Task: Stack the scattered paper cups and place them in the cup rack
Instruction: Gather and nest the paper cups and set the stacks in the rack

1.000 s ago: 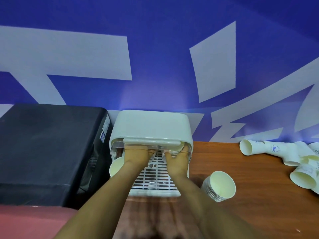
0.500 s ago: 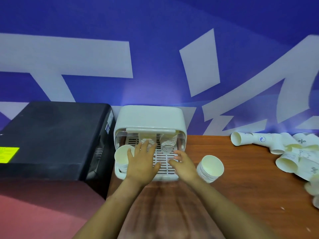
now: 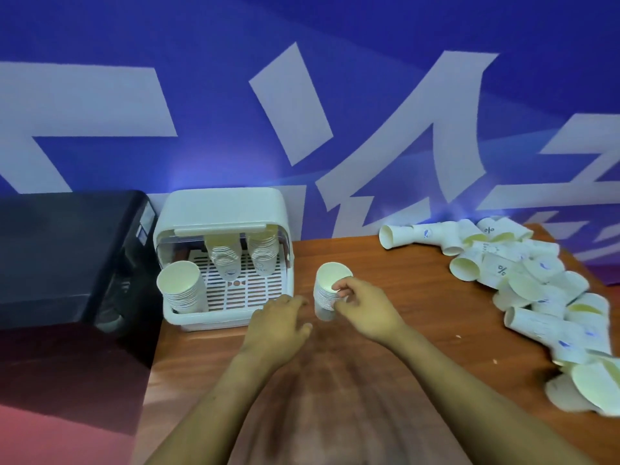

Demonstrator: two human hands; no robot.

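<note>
At the far left sits a black box [image 3: 67, 256] with a smooth, dark top. Next to it is the cup rack [image 3: 223, 260], made of white plastic, with a round lid swung up and a floor full of slots. Inside stand three stacks of paper cups: a front stack [image 3: 179, 288] at the left corner, open end up, and two back stacks [image 3: 243, 256] turned upside down.

The left hand [image 3: 280, 322] hovers just beside the rack, its fingers loose and a little apart, holding nothing. The right hand [image 3: 364, 305] pinches a short stack [image 3: 330, 290] that stands on the brown wooden surface [image 3: 402, 290]; its fingers curl over the rim and side.

Paper cups are light and thin, so they will likely squash if squeezed hard. It seems best to hold the stack gently around its side.

At the right lies a big pile of loose cups [image 3: 536, 290], white and tumbled on their sides.
</note>
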